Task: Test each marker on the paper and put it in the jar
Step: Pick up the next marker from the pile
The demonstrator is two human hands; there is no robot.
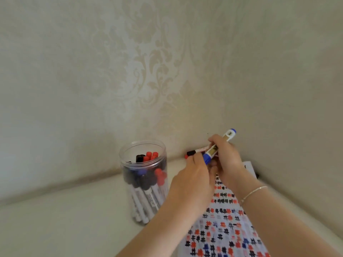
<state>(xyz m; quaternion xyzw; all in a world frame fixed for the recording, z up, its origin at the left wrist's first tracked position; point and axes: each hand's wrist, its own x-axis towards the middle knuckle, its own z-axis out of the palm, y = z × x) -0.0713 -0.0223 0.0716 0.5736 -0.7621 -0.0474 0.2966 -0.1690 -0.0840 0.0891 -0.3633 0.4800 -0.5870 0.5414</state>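
My right hand (225, 160) grips a white marker with blue ends (219, 146), held tilted above the far end of the paper. My left hand (193, 175) pinches its blue cap at the lower end. Behind my hands, a black-capped marker (193, 152) and a red-capped one lie by the wall. The paper (224, 230), covered in black, red and blue hash marks, lies under my forearms. The clear plastic jar (143, 179) stands open to the left, holding several markers with red, black and blue caps.
The white table (74, 219) sits in a corner of patterned beige wallpaper (148, 71). A white object with a dark part (250, 168) lies by the right wall behind my right wrist, which wears a thin bracelet.
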